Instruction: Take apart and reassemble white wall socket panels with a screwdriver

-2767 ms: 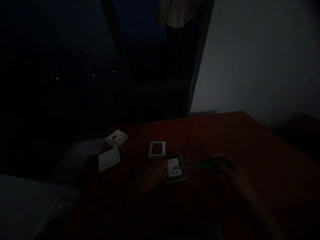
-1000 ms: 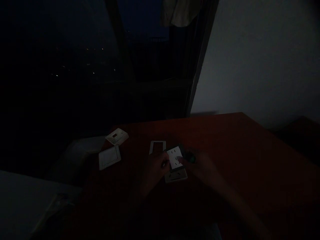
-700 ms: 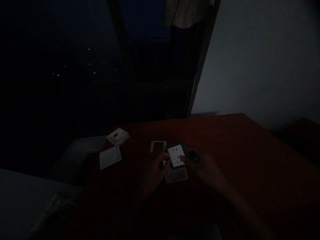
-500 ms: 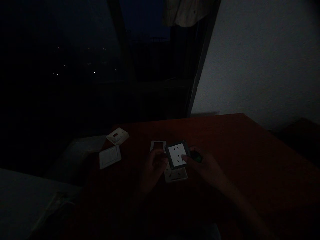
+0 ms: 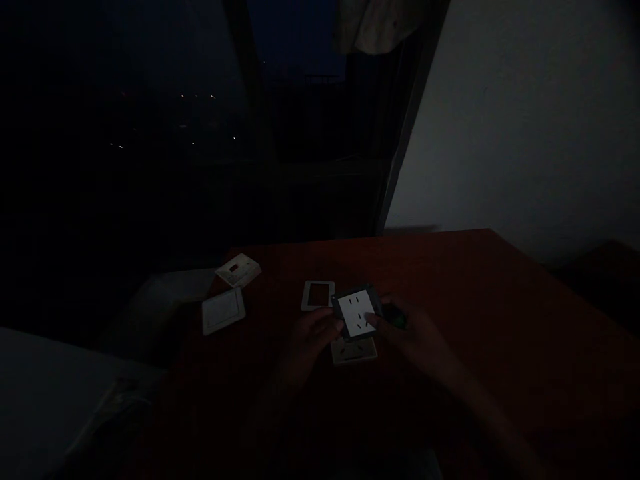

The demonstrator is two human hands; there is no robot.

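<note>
A wall socket (image 5: 353,308) with a white slotted face and a dark frame is held up between both hands over the table. My left hand (image 5: 315,333) is closed on its left edge, thumb and fingers at the lower left corner. My right hand (image 5: 413,333) grips the right side, with the thumb lying on the white face. Something green (image 5: 399,321) shows by the right fingers; its kind is too dark to tell. Beneath the socket lies a pale slotted plate (image 5: 354,359), partly covered. A white frame with a rectangular opening (image 5: 308,297) rests just behind the left hand.
At the table's left edge lie a pale square plate (image 5: 223,311) and, behind it, a pale box-like piece (image 5: 245,272) with a small opening. The reddish-brown table (image 5: 480,293) meets a white wall (image 5: 505,133) at the right. A dark window (image 5: 175,167) stands behind.
My left hand has moved down along the socket's left edge and its fingers have closed in on the corner. More of the white frame shows. The view has shifted slightly.
</note>
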